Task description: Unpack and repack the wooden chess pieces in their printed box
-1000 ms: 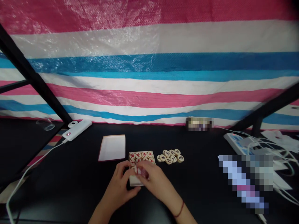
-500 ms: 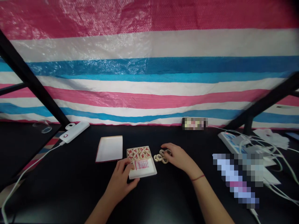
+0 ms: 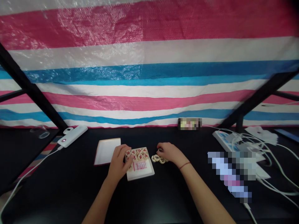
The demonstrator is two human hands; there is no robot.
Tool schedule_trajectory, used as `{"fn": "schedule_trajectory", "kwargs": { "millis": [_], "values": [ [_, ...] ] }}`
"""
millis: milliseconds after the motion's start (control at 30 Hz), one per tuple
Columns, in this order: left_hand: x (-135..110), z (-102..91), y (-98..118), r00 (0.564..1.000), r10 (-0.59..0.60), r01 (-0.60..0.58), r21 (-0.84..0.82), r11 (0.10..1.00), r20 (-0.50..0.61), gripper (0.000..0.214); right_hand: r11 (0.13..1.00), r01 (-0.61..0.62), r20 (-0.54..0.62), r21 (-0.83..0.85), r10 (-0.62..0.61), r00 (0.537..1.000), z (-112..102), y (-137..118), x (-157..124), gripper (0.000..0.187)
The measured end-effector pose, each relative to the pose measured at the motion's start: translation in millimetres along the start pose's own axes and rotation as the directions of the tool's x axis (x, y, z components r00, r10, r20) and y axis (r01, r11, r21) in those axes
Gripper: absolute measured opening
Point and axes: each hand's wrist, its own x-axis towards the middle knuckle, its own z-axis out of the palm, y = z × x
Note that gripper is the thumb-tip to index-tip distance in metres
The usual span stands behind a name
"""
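A shallow white box (image 3: 140, 178) holds several round xiangqi pieces (image 3: 140, 156) with red characters, set in rows along its far part. The near part shows its white bottom with a pink-red grid printed on it. My left hand (image 3: 120, 161) grips the box's left side, thumb reaching over the pieces and fingers bent round the far left corner. Right of the box lies a small cluster of xiangqi pieces with black characters (image 3: 156, 158). Over that cluster my right hand (image 3: 170, 151) has its fingertips closed on one piece, mostly hidden under them.
Left of the box lies an open lid (image 3: 107, 151), white inside. A white power bank (image 3: 73, 136) with a cable is at the far left. To the right are a power strip (image 3: 221, 140), tangled white cables and a blurred-out bluish item (image 3: 230, 177). A striped sheet hangs behind.
My left hand has moved up along the box's left side, its fingers now at the far corner. My right hand has curled its fingers in more over the black-character pieces. The view has shifted slightly.
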Motion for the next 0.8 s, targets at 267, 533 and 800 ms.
{"fn": "schedule_trajectory", "kwargs": {
  "millis": [267, 533, 800],
  "values": [
    [-12.5, -2.5, -10.2, 0.997, -0.073, 0.075, -0.079, 0.994, 0.027, 0.014, 0.999, -0.023, -0.023, -0.033, 0.022, 0.999, 3.8, -2.0, 12.3, 0.025],
    [-11.4, -10.9, -6.3, 0.994, -0.03, 0.04, -0.094, 0.995, 0.108, 0.014, 0.886, 0.22, -0.287, 0.408, -0.104, 0.952, 4.5, -31.8, -15.3, 0.016],
    [-23.1, 2.9, -6.5, 0.992, 0.026, -0.013, -0.1, 0.995, 0.124, 0.034, 0.446, 0.268, -0.242, 0.854, -0.116, 0.963, 45.1, -91.0, -37.3, 0.022]
  ]
}}
